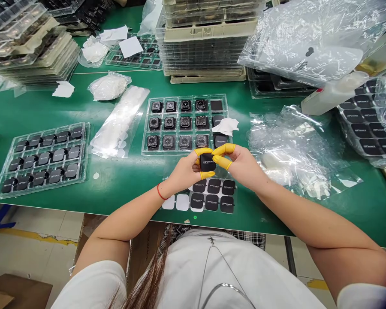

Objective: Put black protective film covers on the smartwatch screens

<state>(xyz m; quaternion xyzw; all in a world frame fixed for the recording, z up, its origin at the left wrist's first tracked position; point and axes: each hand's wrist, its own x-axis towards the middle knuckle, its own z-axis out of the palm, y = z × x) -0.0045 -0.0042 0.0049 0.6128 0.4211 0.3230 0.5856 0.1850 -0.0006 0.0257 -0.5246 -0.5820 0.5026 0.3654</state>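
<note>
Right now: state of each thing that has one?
Black square piece: held, logo showing
Left hand: gripping the piece
Right hand: pinching the piece's edge
Label sheet: partly bare
Middle tray: uncovered, loaded
Left tray: uncovered, loaded
Clear bags: crumpled
Tray stack: standing

The left hand (184,172) hides part of the label sheet (182,201) along the near edge of the worktop (131,174). Under the lettering on the black square (207,164), a finer line is too small to read. A white scrap (225,126) covers part of the clear tray (157,152). Toward the far edge, a tall tray stack (202,56) is cut off at the top.
</note>
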